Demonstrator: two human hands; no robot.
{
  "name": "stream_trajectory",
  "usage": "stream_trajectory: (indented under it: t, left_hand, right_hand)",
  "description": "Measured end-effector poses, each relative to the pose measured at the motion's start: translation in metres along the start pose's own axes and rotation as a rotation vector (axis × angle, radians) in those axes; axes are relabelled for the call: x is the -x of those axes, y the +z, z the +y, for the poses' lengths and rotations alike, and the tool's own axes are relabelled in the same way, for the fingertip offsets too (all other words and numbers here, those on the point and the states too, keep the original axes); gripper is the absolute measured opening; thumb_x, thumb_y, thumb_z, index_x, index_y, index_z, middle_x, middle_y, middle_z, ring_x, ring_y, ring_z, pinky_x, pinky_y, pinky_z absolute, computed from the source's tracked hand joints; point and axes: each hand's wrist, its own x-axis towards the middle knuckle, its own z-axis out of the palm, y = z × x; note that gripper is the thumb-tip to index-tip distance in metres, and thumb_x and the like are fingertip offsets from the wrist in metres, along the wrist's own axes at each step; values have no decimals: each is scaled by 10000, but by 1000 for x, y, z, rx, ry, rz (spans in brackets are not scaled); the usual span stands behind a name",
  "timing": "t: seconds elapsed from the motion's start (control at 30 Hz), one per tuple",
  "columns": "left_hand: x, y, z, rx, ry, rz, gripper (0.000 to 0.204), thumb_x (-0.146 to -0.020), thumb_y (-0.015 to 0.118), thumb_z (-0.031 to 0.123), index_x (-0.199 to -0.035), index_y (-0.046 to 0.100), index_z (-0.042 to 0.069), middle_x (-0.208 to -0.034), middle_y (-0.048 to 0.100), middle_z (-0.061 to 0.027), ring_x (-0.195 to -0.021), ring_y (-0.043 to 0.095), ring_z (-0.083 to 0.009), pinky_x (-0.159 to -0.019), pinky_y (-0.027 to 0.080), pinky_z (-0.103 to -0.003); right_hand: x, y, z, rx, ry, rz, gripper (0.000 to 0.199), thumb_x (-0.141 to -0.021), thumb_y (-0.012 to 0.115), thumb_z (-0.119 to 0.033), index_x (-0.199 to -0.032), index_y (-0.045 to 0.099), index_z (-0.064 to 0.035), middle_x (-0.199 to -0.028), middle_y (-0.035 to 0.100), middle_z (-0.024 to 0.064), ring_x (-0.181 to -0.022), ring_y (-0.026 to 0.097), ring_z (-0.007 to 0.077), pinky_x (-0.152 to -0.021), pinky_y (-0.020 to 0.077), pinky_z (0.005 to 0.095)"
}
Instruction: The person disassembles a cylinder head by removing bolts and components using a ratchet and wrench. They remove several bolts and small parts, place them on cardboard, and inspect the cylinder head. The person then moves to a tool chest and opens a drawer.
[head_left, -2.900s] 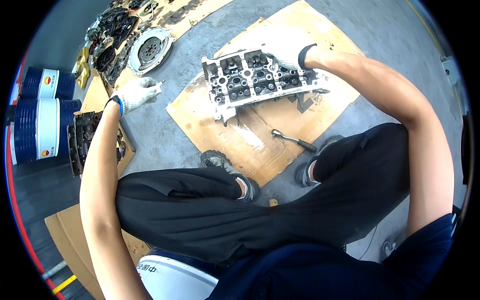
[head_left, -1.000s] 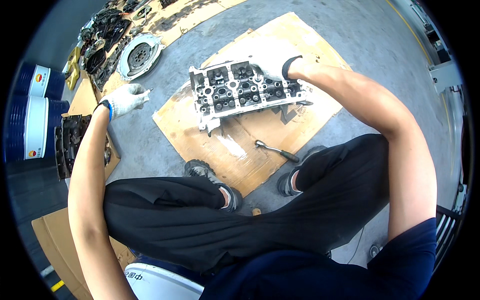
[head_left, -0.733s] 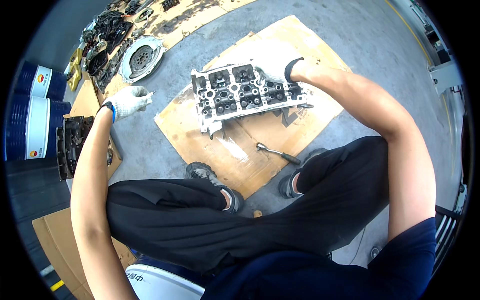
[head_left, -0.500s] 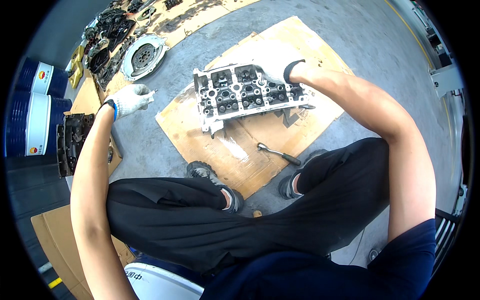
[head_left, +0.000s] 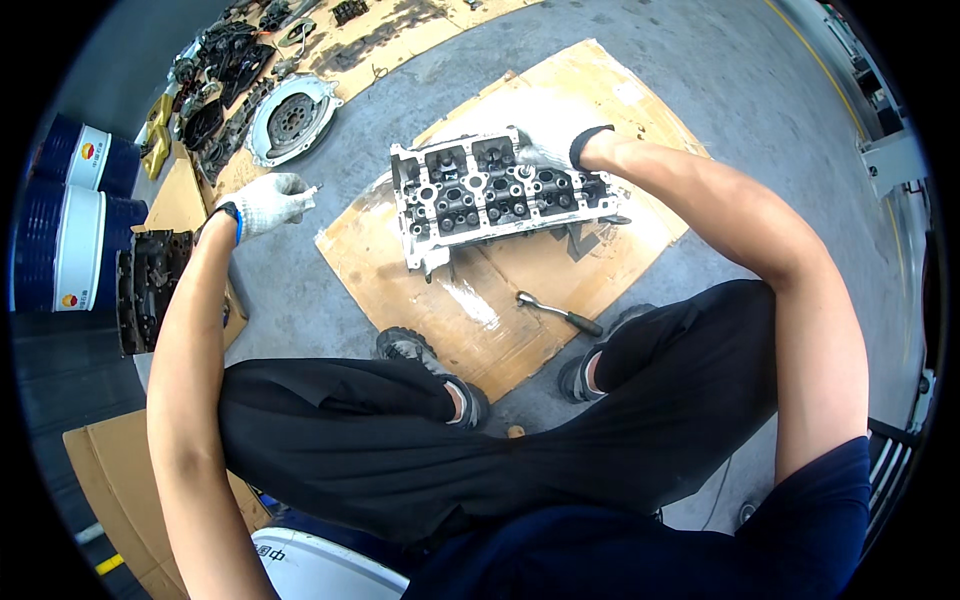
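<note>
While the cylinder head (head_left: pixel 485 192) lies on cardboard (head_left: pixel 430 325), likely for protection, the left hand (head_left: pixel 268 205) pinches a small metallic piece (head_left: pixel 314 190) aside and the right hand (head_left: pixel 553 143), its finger closure unclear, rests at the head's far edge.

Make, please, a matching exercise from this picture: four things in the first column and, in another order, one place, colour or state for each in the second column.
Column one
1. Cylinder head
2. Ratchet wrench
3. Left hand
4. Drums

Column two
A. Lying on the cardboard, dark grip toward the right
B. Blue and white, at the left side of the picture
C. Resting on the cardboard, the right hand at its far side
D. Gloved, pinching a small piece

Right pairs: 1-C, 2-A, 3-D, 4-B
</note>
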Motion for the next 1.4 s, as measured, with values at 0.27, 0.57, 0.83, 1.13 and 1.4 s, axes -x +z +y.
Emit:
stream_trajectory:
  t: [0.27,0.57,0.83,1.13,1.4]
  left_hand:
    - [1,0,-3,7,-40,-5,431,-1006,616,406,-1011,657,-23,-801,685,-79,-748,652,-163,-728,524,-332]
    - [1,-1,-3,15,-40,-14,434,-995,633,429,-973,663,-4,-801,667,-59,-747,622,-148,-717,506,-331]
    - [1,-2,-6,11,-39,-6,416,-1008,623,396,-1011,656,-18,-811,666,-67,-749,632,-154,-725,517,-325]
    - [5,-4,2,4,-37,-1,423,-999,622,413,-988,655,-9,-800,667,-64,-744,627,-159,-721,504,-332]
    - [1,-3,-5,-29,-26,7,422,-1000,625,419,-968,652,-1,-796,669,-67,-741,619,-164,-725,500,-342]
  right_hand:
    - [-3,-1,-1,40,-165,17,242,-884,601,-152,-1063,734,-61,-1076,698,201,-990,682,376,-864,551,441]
    - [11,-23,-15,51,-31,9,290,-902,576,-138,-1139,740,-114,-1049,722,205,-1010,686,374,-885,551,450]
    - [13,-40,-28,-51,14,-55,305,-929,541,-126,-1185,704,-94,-1170,694,199,-1045,672,379,-903,541,449]
    - [11,-40,-24,27,17,-84,370,-933,550,-125,-1280,674,-166,-1211,689,179,-1093,658,376,-935,531,447]
    - [4,-49,-30,-58,131,-252,240,-934,607,-181,-1124,725,-94,-1117,708,196,-964,691,373,-871,548,441]
